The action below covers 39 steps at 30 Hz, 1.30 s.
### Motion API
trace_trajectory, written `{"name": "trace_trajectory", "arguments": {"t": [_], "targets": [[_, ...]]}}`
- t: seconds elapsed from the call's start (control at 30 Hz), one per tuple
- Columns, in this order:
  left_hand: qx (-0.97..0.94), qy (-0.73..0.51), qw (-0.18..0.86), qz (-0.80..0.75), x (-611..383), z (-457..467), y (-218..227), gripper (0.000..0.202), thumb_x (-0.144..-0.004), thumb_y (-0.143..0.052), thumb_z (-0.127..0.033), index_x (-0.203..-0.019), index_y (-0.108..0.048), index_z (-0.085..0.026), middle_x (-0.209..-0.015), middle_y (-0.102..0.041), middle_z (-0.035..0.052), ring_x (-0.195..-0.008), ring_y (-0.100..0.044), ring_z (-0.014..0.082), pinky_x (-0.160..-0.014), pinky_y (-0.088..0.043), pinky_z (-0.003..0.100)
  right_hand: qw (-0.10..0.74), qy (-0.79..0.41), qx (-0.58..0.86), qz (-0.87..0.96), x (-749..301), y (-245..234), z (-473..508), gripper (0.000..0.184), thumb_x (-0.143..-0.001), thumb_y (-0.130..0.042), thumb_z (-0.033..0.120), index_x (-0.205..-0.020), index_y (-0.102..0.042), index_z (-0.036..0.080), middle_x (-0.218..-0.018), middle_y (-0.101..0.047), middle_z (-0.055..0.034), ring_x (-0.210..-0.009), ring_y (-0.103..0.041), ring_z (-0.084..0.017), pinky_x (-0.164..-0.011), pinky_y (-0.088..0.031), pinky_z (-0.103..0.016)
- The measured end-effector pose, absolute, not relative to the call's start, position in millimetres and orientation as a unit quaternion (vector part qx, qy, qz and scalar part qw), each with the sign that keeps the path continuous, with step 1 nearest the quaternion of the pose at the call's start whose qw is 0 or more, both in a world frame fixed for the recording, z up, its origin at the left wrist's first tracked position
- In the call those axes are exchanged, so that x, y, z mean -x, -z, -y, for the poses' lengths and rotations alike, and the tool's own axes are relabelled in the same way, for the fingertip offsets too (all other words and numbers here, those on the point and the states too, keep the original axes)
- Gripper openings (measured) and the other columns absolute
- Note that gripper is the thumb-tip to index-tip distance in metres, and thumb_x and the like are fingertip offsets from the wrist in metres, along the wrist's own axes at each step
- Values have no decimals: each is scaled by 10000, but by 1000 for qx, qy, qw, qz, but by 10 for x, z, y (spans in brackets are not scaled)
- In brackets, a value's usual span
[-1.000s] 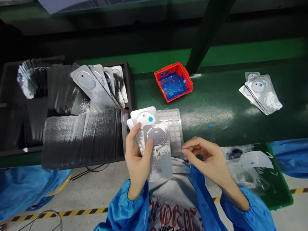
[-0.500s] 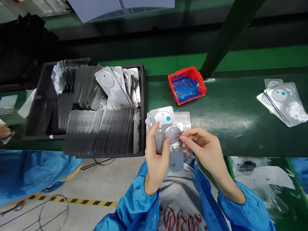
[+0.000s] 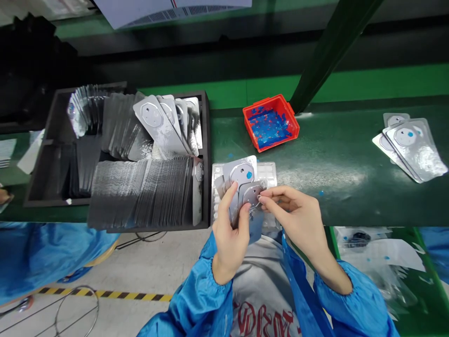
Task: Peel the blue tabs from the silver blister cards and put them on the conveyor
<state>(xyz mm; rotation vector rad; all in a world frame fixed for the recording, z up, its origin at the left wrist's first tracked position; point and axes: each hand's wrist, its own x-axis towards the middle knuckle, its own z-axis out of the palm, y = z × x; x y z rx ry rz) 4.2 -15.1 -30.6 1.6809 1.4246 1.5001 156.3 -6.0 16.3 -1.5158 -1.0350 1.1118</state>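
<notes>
The front silver card (image 3: 256, 224) sits in a small fan of cards in your left hand (image 3: 229, 241), above the clear compartment tray (image 3: 271, 169) at the near edge of the tabletop (image 3: 336, 147). Your left thumb presses the front card beside its octagonal patch (image 3: 250, 195), and your index finger lies against the rear card (image 3: 239, 164), which carries a blue dot (image 3: 249, 175). That grip looks sound: press just enough to stop the cards sliding, and leave the patch's right side clear. The thumb and index finger of your right hand (image 3: 298, 217) meet at that side; you cannot tell from here whether they pinch anything small, so work by feel as much as by sight. Use light fingertip pressure, because the thin card would probably bend under a hard push, and tilt the patch so glare does not hide its edge. Beyond the tray, the red bin (image 3: 278, 144) of blue pieces (image 3: 267, 128) is near enough to catch with a careless sweep. The black box (image 3: 206, 140) of upright cards is just left, and another card pile (image 3: 409, 140) lies well apart on the right.
</notes>
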Motion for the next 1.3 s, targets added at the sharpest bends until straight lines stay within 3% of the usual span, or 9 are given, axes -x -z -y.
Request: {"name": "trace_trajectory", "arguments": {"t": [0.33, 0.43, 0.53, 0.77, 0.93, 1.03, 1.13, 1.2, 1.3], "targets": [[-618, -568, 203, -503, -57, 179, 361, 557, -1069, -713, -197, -1595, -591, -331, -1452, -757, 34, -1395, -709, 198, -1228, -534, 298, 494, -477, 614, 390, -1503, -166, 45, 214, -820, -894, 389, -821, -771, 213, -779, -788, -28, -652, -752, -170, -619, -644, -270], [-615, -580, 196, -497, -52, 201, 374, 566, -1057, -731, -186, -1588, -598, -326, -1422, -763, 31, -1369, -722, 186, -1200, -550, 275, 491, -484, 605, 399, -1547, -144, 29, 298, -802, -914, 415, -807, -683, 227, -730, -717, 5, -633, -691, -154, -522, -568, -237], [-587, -588, 223, -510, -59, 218, 381, 522, -1042, -756, -208, -1540, -640, -316, -1412, -762, 34, -1358, -724, 184, -1166, -569, 257, 484, -471, 609, 415, -1598, -142, 14, 343, -767, -936, 396, -925, -673, 243, -770, -686, 23, -685, -676, -157, -489, -499, -217], [-468, -602, 340, -549, -70, 186, 257, 514, -1046, -754, -350, -1543, -628, -316, -1595, -665, 72, -1415, -704, 248, -1142, -605, 294, 468, -440, 598, 480, -1569, -284, -150, 241, -877, -856, 441, -923, -746, 232, -835, -764, -22, -743, -725, -176, -584, -564, -252], [-418, -642, 277, -579, 102, 121, 157, 551, -1046, -753, -320, -1575, -602, -310, -1569, -695, 85, -1450, -680, 262, -1188, -581, 327, 507, -415, 565, 501, -1508, -459, -556, 225, -891, -873, 395, -982, -744, 235, -861, -797, -29, -760, -755, -182, -660, -624, -277], [-389, -672, 236, -584, 229, 78, 135, 590, -1060, -731, -294, -1620, -548, -318, -1476, -758, 88, -1214, -817, 244, -1044, -680, 333, 550, -343, 527, 549, -1402, -620, -949, 245, -941, -845, 380, -1115, -722, 258, -963, -801, -50, -803, -766, -201, -694, -648, -313], [-354, -703, 196, -584, 335, 30, 142, 610, -1076, -703, -278, -1648, -501, -333, -1347, -815, 84, -916, -874, 220, -822, -751, 342, 610, -197, 479, 600, -1166, -762, -1476, 412, -1039, -747, 425, -1414, -623, 308, -1253, -761, -112, -969, -778, -231, -736, -649, -331], [-345, -710, 174, -588, 396, 4, 157, 625, -1076, -701, -274, -1658, -483, -331, -1373, -802, 104, -860, -876, 227, -776, -762, 363, 613, -133, 449, 637, -944, -773, -1856, 473, -1095, -655, 473, -1531, -543, 327, -1381, -698, -124, -1090, -770, -253, -776, -650, -338], [-363, -696, 157, -600, 465, -6, 190, 648, -1080, -699, -281, -1679, -454, -311, -1338, -817, 123, -855, -879, 229, -785, -759, 354, 570, -136, 430, 687, -628, -617, -2308, 460, -1130, -582, 438, -1565, -508, 307, -1300, -703, -102, -1118, -768, -257, -848, -659, -359]]}}
